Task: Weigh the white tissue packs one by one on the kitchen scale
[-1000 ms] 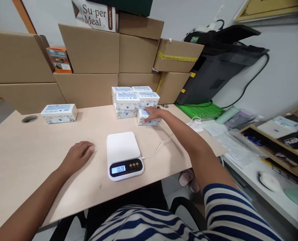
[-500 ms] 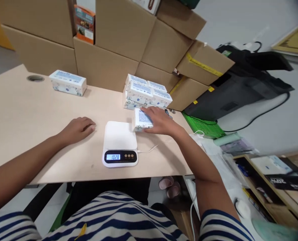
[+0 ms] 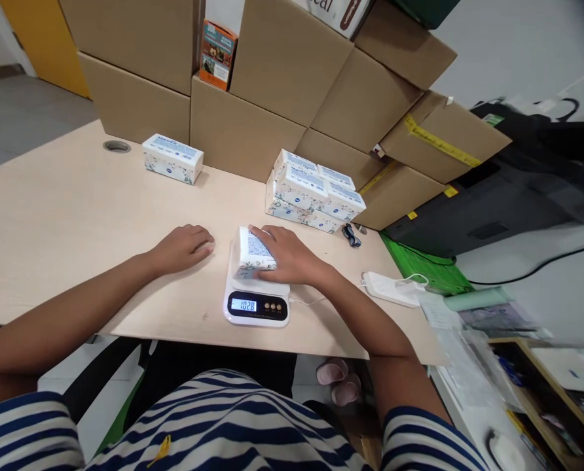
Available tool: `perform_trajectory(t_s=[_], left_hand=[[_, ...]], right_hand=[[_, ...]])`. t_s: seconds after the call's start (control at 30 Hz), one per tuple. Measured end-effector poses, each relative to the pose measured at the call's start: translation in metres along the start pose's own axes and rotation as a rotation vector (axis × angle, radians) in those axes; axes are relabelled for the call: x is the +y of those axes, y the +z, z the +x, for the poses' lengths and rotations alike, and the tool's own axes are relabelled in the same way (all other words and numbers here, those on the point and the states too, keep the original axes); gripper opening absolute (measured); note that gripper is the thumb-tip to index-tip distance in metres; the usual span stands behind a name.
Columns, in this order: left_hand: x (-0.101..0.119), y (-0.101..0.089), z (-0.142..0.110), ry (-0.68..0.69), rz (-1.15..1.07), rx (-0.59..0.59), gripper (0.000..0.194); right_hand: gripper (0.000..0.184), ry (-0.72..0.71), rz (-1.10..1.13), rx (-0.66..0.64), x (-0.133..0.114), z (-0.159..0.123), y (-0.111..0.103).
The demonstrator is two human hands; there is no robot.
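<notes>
My right hand (image 3: 289, 255) grips a white tissue pack (image 3: 249, 254) with a leafy print, fingers over its top and thumb at the near side. The pack is over the plate of a white digital scale (image 3: 234, 286); whether it rests its full weight there I cannot tell. Lit digits on the scale's display (image 3: 243, 305) read 1028. To the left of the scale, my left hand (image 3: 182, 250) lies on the table with loosely bent fingers, holding nothing. Behind the scale stands a two-layer stack of similar tissue packs (image 3: 302, 190). Another tissue pack (image 3: 173, 160) lies alone at the back left.
Cardboard boxes (image 3: 253, 140) line the table's back edge. Dark glasses (image 3: 351, 235) lie right of the stack, and a white power strip (image 3: 391, 289) sits near the right edge. The scale's cable runs rightward. A round cable hole (image 3: 117, 147) is at the back left.
My right hand has brought the tissue pack leftward from beside the scale to over its plate. My left hand stays on the table. The view has shifted, and the digits are unchanged.
</notes>
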State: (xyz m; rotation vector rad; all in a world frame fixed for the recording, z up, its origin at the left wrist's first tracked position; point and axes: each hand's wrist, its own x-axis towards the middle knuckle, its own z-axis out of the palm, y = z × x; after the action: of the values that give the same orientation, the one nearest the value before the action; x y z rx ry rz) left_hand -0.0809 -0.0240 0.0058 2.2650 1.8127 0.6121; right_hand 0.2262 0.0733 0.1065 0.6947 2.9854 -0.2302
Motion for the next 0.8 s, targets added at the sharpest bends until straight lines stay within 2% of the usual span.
perform_trajectory(t_s=[0.13, 0.23, 0.3, 0.37, 0.43, 0.53, 0.63, 0.8], left_hand=[[0.002, -0.001, 0.000, -0.003, 0.011, -0.017, 0.055], [0.003, -0.002, -0.001, -0.020, 0.010, -0.044, 0.056], [0.003, -0.002, -0.002, -0.023, 0.002, -0.045, 0.054], [0.003, -0.003, -0.003, -0.022, -0.003, -0.041, 0.052], [0.003, -0.005, -0.004, -0.031, 0.000, -0.041, 0.051], [0.003, -0.006, -0.004, -0.047, 0.013, -0.037, 0.051], [0.005, -0.008, -0.003, -0.060, 0.020, -0.035, 0.055], [0.010, -0.009, -0.002, -0.054, 0.030, -0.047, 0.056]], right_hand=[[0.113, -0.047, 0.143, 0.125, 0.018, -0.015, 0.002], [0.104, -0.012, 0.299, 0.407, 0.044, -0.029, 0.015], [0.097, 0.017, 0.379, 0.610, 0.061, -0.038, 0.032], [0.096, 0.024, 0.460, 0.725, 0.073, -0.046, 0.053], [0.102, 0.031, 0.568, 0.711, 0.077, -0.053, 0.074], [0.119, 0.102, 0.714, 0.504, 0.071, -0.063, 0.090], [0.130, 0.169, 0.720, 0.365, 0.064, -0.068, 0.086], [0.119, 0.158, 0.624, 0.394, 0.065, -0.072, 0.075]])
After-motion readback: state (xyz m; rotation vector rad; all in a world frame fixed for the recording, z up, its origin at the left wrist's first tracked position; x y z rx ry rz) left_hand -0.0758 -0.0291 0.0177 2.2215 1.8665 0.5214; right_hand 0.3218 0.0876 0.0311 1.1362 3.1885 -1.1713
